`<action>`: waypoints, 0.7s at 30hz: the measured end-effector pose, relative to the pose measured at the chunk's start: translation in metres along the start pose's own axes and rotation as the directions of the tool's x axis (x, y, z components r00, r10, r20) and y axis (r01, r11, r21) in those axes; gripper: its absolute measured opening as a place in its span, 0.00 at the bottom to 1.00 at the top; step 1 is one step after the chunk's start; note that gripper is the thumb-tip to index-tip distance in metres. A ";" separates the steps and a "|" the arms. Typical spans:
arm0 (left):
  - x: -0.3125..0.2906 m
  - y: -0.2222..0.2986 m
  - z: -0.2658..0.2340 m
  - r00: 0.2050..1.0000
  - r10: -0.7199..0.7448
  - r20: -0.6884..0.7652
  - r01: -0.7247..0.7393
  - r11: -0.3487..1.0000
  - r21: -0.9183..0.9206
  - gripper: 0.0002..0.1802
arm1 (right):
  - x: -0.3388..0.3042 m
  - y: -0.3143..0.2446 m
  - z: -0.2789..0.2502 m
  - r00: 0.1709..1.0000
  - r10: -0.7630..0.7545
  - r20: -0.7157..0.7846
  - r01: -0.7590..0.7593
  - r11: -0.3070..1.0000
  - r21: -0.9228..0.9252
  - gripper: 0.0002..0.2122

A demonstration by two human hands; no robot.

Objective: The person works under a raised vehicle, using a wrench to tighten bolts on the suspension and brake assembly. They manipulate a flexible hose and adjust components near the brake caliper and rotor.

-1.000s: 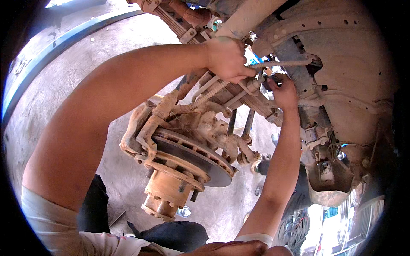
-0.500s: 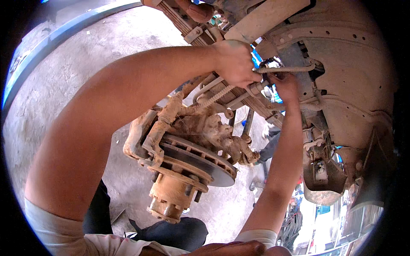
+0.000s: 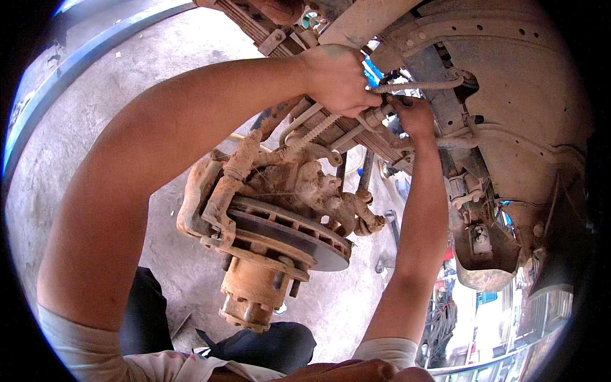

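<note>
Under a raised vehicle, a person's bare arms arch around a rusty brake disc (image 3: 286, 230) and its hub (image 3: 253, 283). Beyond these, the left hand (image 3: 340, 79) is curled beside a pale cylindrical fitting (image 3: 380, 114), near one end of a ribbed hose (image 3: 420, 85); whatever lies inside that fist is hidden. The right hand (image 3: 415, 116) comes from the other side, thumb and fingers bent close to the fitting (whether they pinch it cannot be told). The fitting sits between both hands, beside the leaf spring (image 3: 380, 145).
</note>
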State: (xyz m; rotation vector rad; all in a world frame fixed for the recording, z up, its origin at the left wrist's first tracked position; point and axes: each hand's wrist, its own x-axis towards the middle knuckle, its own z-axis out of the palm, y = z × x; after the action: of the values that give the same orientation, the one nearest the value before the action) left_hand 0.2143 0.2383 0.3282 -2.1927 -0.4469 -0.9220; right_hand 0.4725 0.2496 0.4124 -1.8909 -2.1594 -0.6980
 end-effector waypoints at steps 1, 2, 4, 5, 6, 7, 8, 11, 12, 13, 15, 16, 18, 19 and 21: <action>0.001 0.000 -0.004 0.999 -0.007 0.032 0.008 1.000 -0.010 0.14 | 0.005 0.004 0.004 1.000 -0.002 -0.013 0.001 0.991 -0.137 0.25; 0.002 0.000 -0.008 0.998 -0.014 0.064 0.015 1.000 -0.020 0.14 | 0.009 0.006 0.010 1.000 0.005 -0.014 -0.008 0.974 -0.226 0.24; 0.001 0.004 -0.004 0.996 0.041 -0.081 -0.039 0.999 0.030 0.13 | 0.005 0.006 0.009 0.999 0.003 -0.041 -0.007 0.994 -0.106 0.24; -0.001 0.003 -0.002 0.987 0.068 -0.148 -0.060 0.996 0.061 0.13 | 0.003 -0.001 0.007 0.998 -0.004 -0.055 0.001 0.999 -0.042 0.24; -0.003 -0.001 0.000 0.994 0.046 -0.097 -0.044 0.999 0.021 0.12 | 0.005 -0.005 0.007 0.999 0.012 -0.048 -0.009 0.999 0.050 0.24; -0.004 0.000 -0.001 0.995 0.044 -0.090 -0.042 0.999 0.025 0.12 | 0.004 -0.005 0.007 1.000 -0.015 -0.023 0.017 0.994 0.105 0.24; -0.005 0.000 -0.002 0.996 0.041 -0.083 -0.039 0.999 0.028 0.12 | 0.003 -0.005 0.007 0.999 -0.044 0.000 0.043 0.986 0.161 0.24; -0.006 -0.003 0.000 0.992 0.048 -0.118 -0.048 0.999 0.007 0.12 | -0.002 -0.009 0.002 1.000 0.021 0.015 -0.024 0.956 0.293 0.23; -0.007 -0.004 0.002 0.989 0.052 -0.137 -0.053 0.999 -0.005 0.12 | 0.008 0.005 0.010 0.998 0.063 -0.007 -0.059 0.956 0.286 0.23; -0.003 0.000 0.001 0.995 0.037 -0.097 -0.041 0.998 -0.038 0.12 | 0.014 0.023 0.015 0.992 0.120 -0.027 -0.108 0.956 0.272 0.22; 0.004 0.005 -0.006 1.000 0.003 -0.003 -0.004 0.997 -0.080 0.12 | 0.024 0.038 0.024 0.990 0.091 -0.111 -0.062 0.968 0.242 0.23; 0.001 0.002 -0.003 0.998 0.032 -0.048 -0.034 0.998 -0.046 0.12 | 0.026 0.032 0.030 0.993 0.058 -0.103 -0.026 0.958 0.284 0.23; 0.005 -0.002 0.009 0.980 0.102 -0.169 -0.102 0.995 0.013 0.12 | 0.025 0.053 0.037 0.999 0.006 -0.048 0.014 0.921 0.390 0.24; 0.002 -0.003 0.006 0.989 0.073 -0.128 -0.070 0.997 0.027 0.13 | 0.024 0.043 0.032 0.998 0.005 -0.056 0.016 0.930 0.368 0.24; -0.005 0.001 -0.001 0.999 0.021 -0.041 -0.020 0.999 0.039 0.13 | 0.012 0.017 0.019 0.998 0.022 -0.059 -0.001 0.944 0.330 0.24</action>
State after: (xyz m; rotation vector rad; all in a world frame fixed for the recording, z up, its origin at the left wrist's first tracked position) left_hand 0.2110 0.2370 0.3243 -2.1360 -0.4185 -0.9380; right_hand 0.4905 0.2707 0.4046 -1.6825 -2.0713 -0.3564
